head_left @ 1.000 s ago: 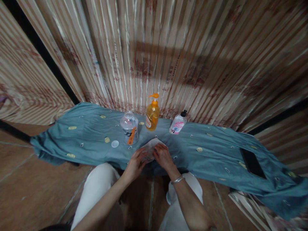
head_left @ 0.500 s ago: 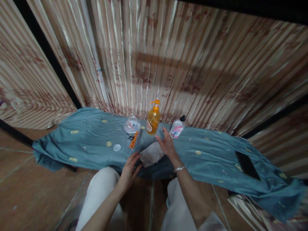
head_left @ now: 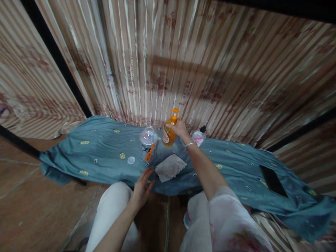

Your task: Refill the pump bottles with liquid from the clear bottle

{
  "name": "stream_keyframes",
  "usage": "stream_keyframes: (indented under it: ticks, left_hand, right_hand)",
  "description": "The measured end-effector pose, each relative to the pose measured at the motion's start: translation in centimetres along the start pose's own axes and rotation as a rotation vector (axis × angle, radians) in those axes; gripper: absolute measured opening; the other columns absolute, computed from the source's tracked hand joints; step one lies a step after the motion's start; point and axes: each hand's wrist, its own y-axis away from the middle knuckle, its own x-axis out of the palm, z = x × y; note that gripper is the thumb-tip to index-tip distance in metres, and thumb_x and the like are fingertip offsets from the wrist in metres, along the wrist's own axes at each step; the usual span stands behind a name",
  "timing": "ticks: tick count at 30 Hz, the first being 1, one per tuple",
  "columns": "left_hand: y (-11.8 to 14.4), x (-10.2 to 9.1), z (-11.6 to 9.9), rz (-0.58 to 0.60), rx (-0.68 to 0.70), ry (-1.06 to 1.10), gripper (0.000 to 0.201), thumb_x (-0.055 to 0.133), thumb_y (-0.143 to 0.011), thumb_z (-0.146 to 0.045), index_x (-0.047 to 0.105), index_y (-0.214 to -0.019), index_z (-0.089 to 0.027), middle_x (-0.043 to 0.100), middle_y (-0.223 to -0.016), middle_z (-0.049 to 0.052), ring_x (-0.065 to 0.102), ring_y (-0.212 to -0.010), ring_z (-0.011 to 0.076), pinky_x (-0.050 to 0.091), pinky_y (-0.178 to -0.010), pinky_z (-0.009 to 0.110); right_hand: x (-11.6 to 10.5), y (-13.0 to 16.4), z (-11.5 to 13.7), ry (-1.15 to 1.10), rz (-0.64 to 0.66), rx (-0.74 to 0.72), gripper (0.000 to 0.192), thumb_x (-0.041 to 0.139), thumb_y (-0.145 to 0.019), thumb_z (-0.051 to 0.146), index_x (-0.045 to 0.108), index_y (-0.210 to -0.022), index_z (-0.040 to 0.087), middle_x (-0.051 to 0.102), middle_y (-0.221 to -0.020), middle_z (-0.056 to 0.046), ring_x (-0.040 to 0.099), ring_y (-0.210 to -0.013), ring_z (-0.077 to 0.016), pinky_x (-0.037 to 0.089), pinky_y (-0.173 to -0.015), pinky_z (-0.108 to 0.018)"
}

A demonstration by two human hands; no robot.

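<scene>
An amber pump bottle [head_left: 168, 137] with an orange pump head stands upright on the teal cloth. My right hand [head_left: 180, 128] is closed around its upper body, the thumb across the front and the other fingers hidden behind. My left hand [head_left: 141, 187] lies open at the front edge, fingers spread, beside a folded pale cloth [head_left: 170, 168] and holding nothing. A clear plastic jar [head_left: 148, 138] with an orange-and-black label stands uncapped left of the pump bottle. Close to the jar lies a white round lid [head_left: 131, 160].
Behind my right wrist stands a clear bottle [head_left: 198, 136] with a pink label and black top. A dark phone [head_left: 273, 180] lies farther right on the teal cloth [head_left: 102, 157]. A pleated curtain [head_left: 162, 70] hangs behind, with black metal bars [head_left: 57, 59] around.
My right hand has moved forward from above the folded cloth and taken hold of the pump bottle. The folded cloth now shows fully. My left hand has stayed nearly still.
</scene>
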Motion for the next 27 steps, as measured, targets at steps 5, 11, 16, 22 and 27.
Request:
stream_keyframes:
  ticks: [5,11,16,22,27]
  left_hand:
    - [0.1,-0.2,-0.2,0.011,-0.002,-0.010,0.039,0.052,-0.094,-0.031,0.060,-0.130,-0.020,0.063,-0.138,0.014,0.061,-0.130,0.0260,0.050,-0.110,0.045]
    - [-0.3,0.7,-2.7,-0.077,0.084,-0.017,0.057,0.059,-0.093,-0.034,0.043,-0.146,-0.022,0.051,-0.149,0.016,0.049,-0.141,0.0302,0.042,-0.116,0.053]
    - [-0.5,2.1,-8.4,-0.236,0.187,-0.034,0.116,0.082,-0.074,-0.048,0.009,-0.159,-0.020,0.024,-0.163,0.023,0.019,-0.154,0.0415,0.026,-0.121,0.064]
    - [1.7,3.9,-12.3,-0.185,0.128,0.034,0.134,0.088,-0.064,-0.052,0.001,-0.159,-0.017,0.016,-0.164,0.027,0.017,-0.154,0.0445,0.022,-0.122,0.064]
    - [4.3,4.0,-12.7,-0.103,0.038,0.211,0.114,0.081,-0.075,-0.044,0.008,-0.158,-0.016,0.034,-0.157,0.024,0.038,-0.148,0.0355,0.035,-0.120,0.052]
  right_hand:
    - [-2.4,1.0,0.4,0.021,-0.037,-0.002,0.051,0.071,-0.079,0.047,0.065,-0.115,0.012,0.073,-0.109,-0.017,0.069,-0.104,-0.0298,0.052,-0.088,-0.040]
    - [-7.7,6.6,0.5,-0.003,-0.079,-0.081,0.052,0.068,-0.078,0.058,0.068,-0.107,0.016,0.074,-0.096,-0.009,0.069,-0.089,-0.0243,0.052,-0.079,-0.036]
    - [-9.9,16.6,0.4,-0.014,-0.067,-0.100,0.055,0.070,-0.073,0.064,0.068,-0.103,0.019,0.073,-0.081,-0.005,0.067,-0.073,-0.0215,0.050,-0.068,-0.032]
    - [-8.4,26.3,1.3,-0.111,-0.009,0.010,0.052,0.073,-0.073,0.057,0.067,-0.110,0.021,0.076,-0.095,-0.010,0.072,-0.084,-0.0262,0.055,-0.076,-0.037]
    - [-7.5,29.6,1.8,-0.160,-0.035,0.092,0.061,0.077,-0.068,0.054,0.065,-0.118,0.020,0.075,-0.108,-0.015,0.071,-0.101,-0.0328,0.056,-0.087,-0.043]
